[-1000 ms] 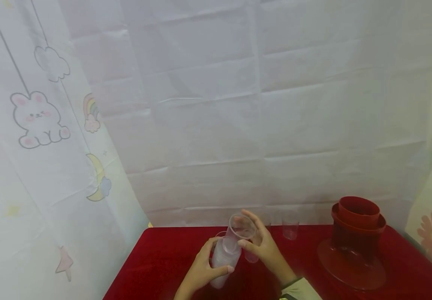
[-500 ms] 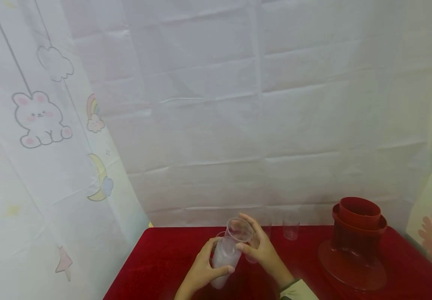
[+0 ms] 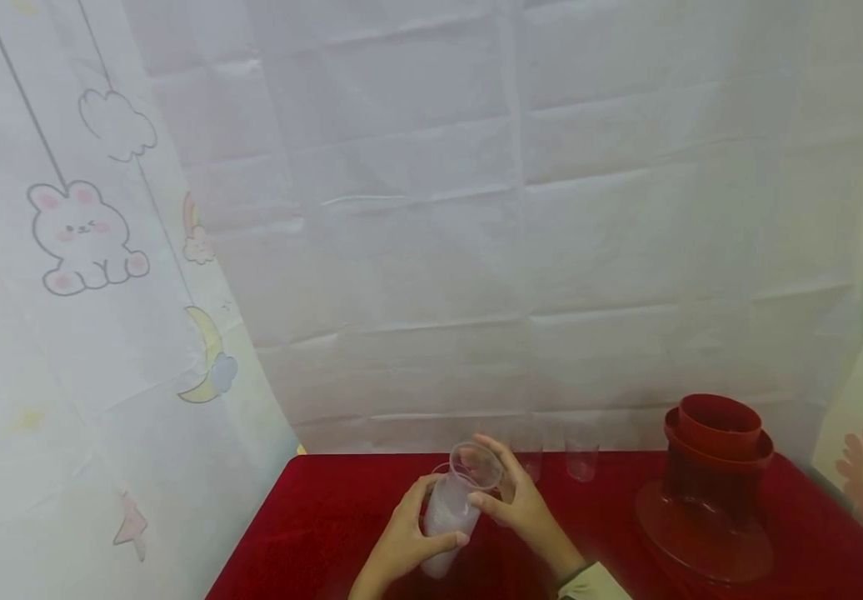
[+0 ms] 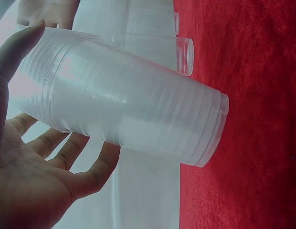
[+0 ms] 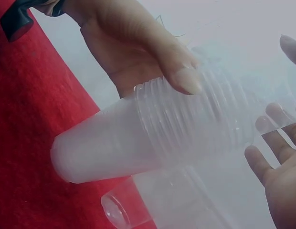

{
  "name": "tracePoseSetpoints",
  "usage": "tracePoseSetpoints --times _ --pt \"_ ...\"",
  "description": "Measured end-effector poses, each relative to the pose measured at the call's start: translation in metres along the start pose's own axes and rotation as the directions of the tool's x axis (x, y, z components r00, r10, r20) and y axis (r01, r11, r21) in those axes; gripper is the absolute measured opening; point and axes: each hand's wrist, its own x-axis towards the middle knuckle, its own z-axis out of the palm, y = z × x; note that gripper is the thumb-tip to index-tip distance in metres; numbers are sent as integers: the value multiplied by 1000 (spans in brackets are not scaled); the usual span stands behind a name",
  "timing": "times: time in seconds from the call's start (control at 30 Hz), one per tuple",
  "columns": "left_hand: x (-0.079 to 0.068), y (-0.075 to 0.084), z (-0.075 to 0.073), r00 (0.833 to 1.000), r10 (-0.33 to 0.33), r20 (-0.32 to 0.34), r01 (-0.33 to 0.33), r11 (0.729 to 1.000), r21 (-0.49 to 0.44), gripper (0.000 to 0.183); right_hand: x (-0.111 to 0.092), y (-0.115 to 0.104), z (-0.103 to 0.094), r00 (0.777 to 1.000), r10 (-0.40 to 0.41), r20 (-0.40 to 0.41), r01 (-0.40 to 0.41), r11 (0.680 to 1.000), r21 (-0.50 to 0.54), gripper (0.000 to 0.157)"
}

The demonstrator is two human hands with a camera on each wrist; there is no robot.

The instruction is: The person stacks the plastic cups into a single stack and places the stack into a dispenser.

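Note:
My left hand (image 3: 406, 537) grips a tall stack of nested clear plastic cups (image 4: 133, 100) from the side, thumb on one side and fingers on the other. The stack is tilted, its rims toward my right hand and its bottoms close over the red cloth. At the mouth of the stack, my right hand (image 3: 516, 500) holds a single clear plastic cup (image 3: 475, 465) between thumb and fingers. This cup's lower part overlaps the stack's top rims in the head view. Fingers of the right hand (image 5: 284, 176) show in part through the clear plastic in the right wrist view.
Clear cups stand behind the hands on the red cloth (image 3: 311, 508), among them a clear cup (image 3: 581, 457) at the back. At the right stands a red two-tiered container (image 3: 716, 450) on a round red base (image 3: 701, 542). A white sheet (image 3: 401, 250) hangs behind.
My right hand has moved slightly down and left, bringing its cup further into the mouth of the stack. The left hand and the stack have stayed nearly still.

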Motion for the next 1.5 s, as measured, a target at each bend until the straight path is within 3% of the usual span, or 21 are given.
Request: tracePoseSetpoints --times 0.3,0.6,0.83,1.07,1.3,1.5 --pt "1 -1 0 1000 7 2 -7 1000 -11 72 -1 5 2 1000 20 9 -20 1000 11 71" --pt "0 -3 0 1000 10 2 -10 1000 19 72 -7 7 5 972 232 -23 -233 970 -62 74" --pt "1 -3 0 1000 20 3 -20 999 26 73 -9 16 4 976 218 20 -216 975 -59 72" --pt "1 -2 1 1000 19 10 -20 1000 22 73 -11 16 6 972 234 13 -233 971 -56 74" --pt "2 -5 1 1000 25 13 -26 1000 11 73 -13 21 6 979 197 46 -195 980 -33 68" --pt "1 -6 0 999 31 6 -31 1000 5 71 -14 23 7 963 264 47 -262 964 -45 70"
